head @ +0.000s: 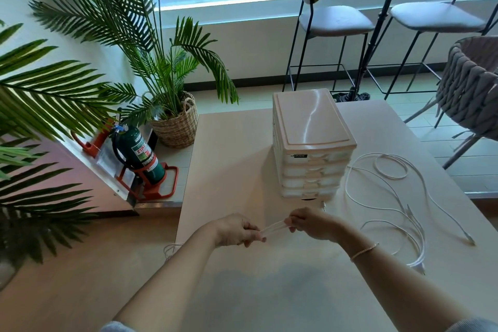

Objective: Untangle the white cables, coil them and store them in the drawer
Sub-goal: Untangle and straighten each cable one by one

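Note:
A white cable [272, 227] is stretched in a few parallel strands between my two hands, above the table's near middle. My left hand [237, 230] grips its left end and my right hand [310, 222] pinches its right end. More white cables [388, 197] lie loose and looped on the table to the right, with plugs near the right edge. A small beige drawer unit [310, 143] with several shut drawers stands on the table just beyond my hands. A bit of cable [169, 249] hangs over the table's left edge.
The pale table [229, 159] ends at the left near a green fire extinguisher [137, 156] and a potted palm in a basket [176, 124]. Bar stools [334, 21] and a woven grey chair [474, 83] stand beyond and right.

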Demonstrator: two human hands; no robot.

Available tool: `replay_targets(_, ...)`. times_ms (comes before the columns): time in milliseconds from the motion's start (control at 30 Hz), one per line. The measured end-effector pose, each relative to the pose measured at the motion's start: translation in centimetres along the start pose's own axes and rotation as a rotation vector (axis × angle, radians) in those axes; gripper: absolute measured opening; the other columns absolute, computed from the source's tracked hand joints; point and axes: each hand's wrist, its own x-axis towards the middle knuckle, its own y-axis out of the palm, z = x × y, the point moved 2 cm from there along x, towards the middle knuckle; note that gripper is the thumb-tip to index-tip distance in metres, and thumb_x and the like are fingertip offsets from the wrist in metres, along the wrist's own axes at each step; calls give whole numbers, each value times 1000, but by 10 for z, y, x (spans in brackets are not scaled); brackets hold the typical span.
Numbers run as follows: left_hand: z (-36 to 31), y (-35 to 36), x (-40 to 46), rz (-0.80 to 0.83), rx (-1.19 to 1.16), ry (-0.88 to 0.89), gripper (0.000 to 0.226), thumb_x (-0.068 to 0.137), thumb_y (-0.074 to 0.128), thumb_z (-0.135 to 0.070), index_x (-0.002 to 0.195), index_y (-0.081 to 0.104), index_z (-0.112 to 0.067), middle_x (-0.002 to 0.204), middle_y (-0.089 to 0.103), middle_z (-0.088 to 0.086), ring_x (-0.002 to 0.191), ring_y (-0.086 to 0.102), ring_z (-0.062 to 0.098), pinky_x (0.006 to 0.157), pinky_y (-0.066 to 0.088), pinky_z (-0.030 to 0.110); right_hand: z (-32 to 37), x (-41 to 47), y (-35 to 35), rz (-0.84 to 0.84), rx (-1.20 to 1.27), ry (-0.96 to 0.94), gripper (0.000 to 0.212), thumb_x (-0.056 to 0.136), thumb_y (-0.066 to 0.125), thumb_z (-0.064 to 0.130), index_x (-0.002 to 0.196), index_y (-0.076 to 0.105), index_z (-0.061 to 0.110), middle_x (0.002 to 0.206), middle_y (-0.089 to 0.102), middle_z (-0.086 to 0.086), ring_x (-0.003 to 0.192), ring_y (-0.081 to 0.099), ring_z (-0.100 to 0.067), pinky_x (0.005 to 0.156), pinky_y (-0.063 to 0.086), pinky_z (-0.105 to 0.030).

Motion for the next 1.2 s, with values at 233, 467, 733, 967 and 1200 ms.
replay_targets(233,32,-17,-16,95,136,-202,29,91,58,-30,110,67,-11,67,56,-6,54,47,5,60,40,17,-10,-1,6,-60,30,29,34,94,49,27,60,54,29,59,42,7,56,38,-7,54,30,-20)
replay_targets(467,58,-49,-33,177,485,-549,29,93,51,-11,120,61,-11,98,65,0,86,61,10,81,48,20,-6,-6,20,-8,-68,10,34,97,45,23,63,51,25,63,42,10,55,36,-1,47,29,-9)
replay_targets(733,-4,-10,-3,17,561,-134,41,93,46,-21,134,49,-19,140,49,1,126,47,18,104,36,27,1,-5,27,26,-120,2,36,97,43,25,61,47,28,64,43,12,55,37,0,47,28,-8)
replay_targets(967,-24,42,16,-69,23,52,35,101,35,-31,104,61,-9,70,53,-2,67,51,16,63,40,24,5,-7,17,-26,-66,2,37,96,43,20,60,47,26,65,46,12,56,39,0,46,31,-9)
replay_targets(1200,-31,24,20,-213,124,65,30,100,40,-23,99,62,-3,89,60,12,80,44,13,54,32,13,5,-6,22,-64,39,21,38,97,43,27,59,49,25,62,44,8,56,39,-7,46,29,-12)
